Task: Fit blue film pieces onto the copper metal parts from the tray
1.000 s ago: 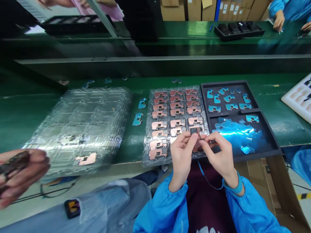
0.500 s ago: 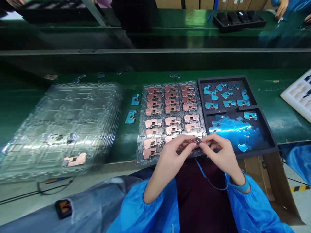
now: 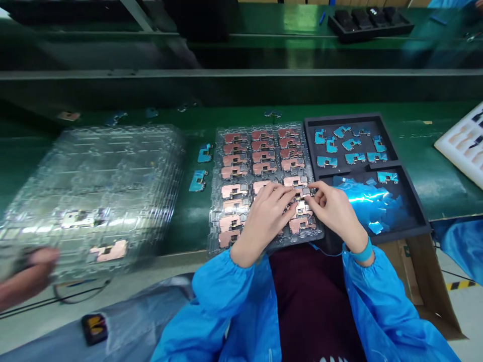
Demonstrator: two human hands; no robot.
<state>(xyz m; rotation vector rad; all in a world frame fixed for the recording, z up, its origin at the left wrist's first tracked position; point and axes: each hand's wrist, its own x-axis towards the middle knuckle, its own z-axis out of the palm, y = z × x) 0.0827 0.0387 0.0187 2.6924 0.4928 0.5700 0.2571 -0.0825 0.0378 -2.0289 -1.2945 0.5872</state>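
Observation:
A small copper-coloured circuit board (image 3: 302, 193) lies between my hands at the right column of a clear plastic tray (image 3: 213, 201). My left hand (image 3: 266, 216) reaches over the tray, its closed fingertips on the board's left side. From the other side, my right hand (image 3: 334, 208) pinches the board's right edge with thumb and forefinger. Whether the board is fully down in its pocket, I cannot tell. Rows of similar copper-faced boards (image 3: 233, 159) fill the tray around my hands, some hidden under my left hand.
A black tray (image 3: 417, 213) on the right holds blue-filmed boards (image 3: 354, 158) and peeled blue film (image 3: 364, 198). Stacked clear trays (image 3: 124, 171) stand on the left, where another person's blurred hand (image 3: 33, 274) reaches in. Two blue-filmed boards (image 3: 198, 181) lie between the trays.
Both my hands have moved up and forward from the tray's front edge with the board, bringing it down to the right column. Another person's hand has come in at the left.

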